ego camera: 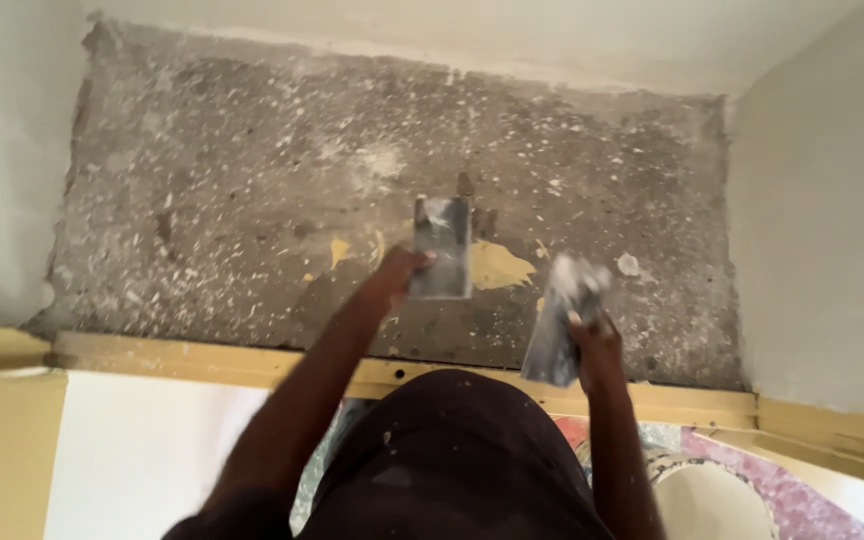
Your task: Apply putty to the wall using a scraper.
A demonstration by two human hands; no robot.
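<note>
The left hand [399, 272] is raised to a rough grey concrete surface [252, 200] speckled with white flecks, and its fingers are closed around the lower left edge of a flat rectangular metal putty blade [442, 248], smeared grey-white. The blade stands upright and lies flat against the concrete, just left of a yellowish patch of old paint [500, 266].

The right hand [594, 340] is a little lower and to the right, well apart from the left. Its fingers grip a second flat metal scraper blade [562, 320], coated with pale filler — this one is tilted, its upper end near the concrete and its lower end down by the yellow-painted frame edge [252, 362] that runs across the picture. Whether its upper end touches the surface cannot be told.

Pale plastered walls [832, 230] close in the concrete on the left, the top and the right. Below the frame edge, the person's dark-clothed body [452, 450] fills the middle, and a white round bucket [712, 500] sits at the lower right on a patterned floor — partly cut off by the picture's border.
</note>
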